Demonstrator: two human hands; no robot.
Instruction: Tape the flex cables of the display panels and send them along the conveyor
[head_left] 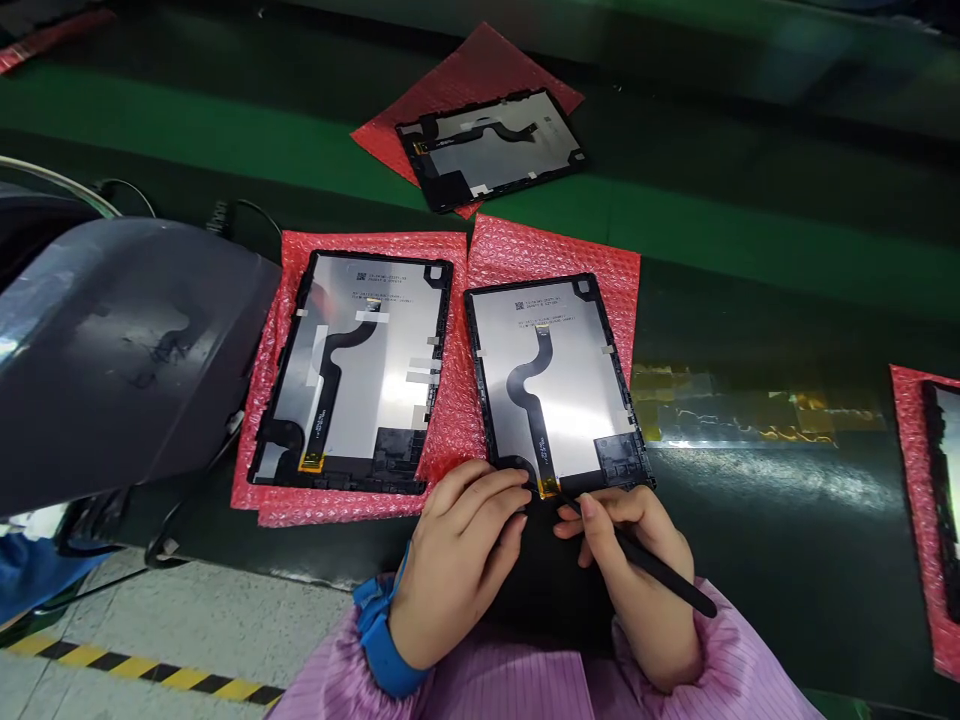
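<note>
A tablet screen (577, 400) lies back side up in front of me, a curved black flex cable (537, 405) running down to a gold-coloured connector (550, 487) at its lower edge. My left hand (469, 540) is closed over the screen's lower-left corner, fingers together, the index fingertip beside the connector. My right hand (637, 545) pinches black tweezers (664, 575) like a pen. Their tips are close to the connector; fingers partly hide them, and I cannot tell whether they touch it.
A second tablet screen (382, 400) lies on red bubble wrap (349, 508) to the left. Another screen (499, 155) rests farther back on a red sheet (480, 70). A dark grey machine cover (135, 340) stands at left. Yellow tape strips (742, 415) and another wrapped panel (949, 480) are at right.
</note>
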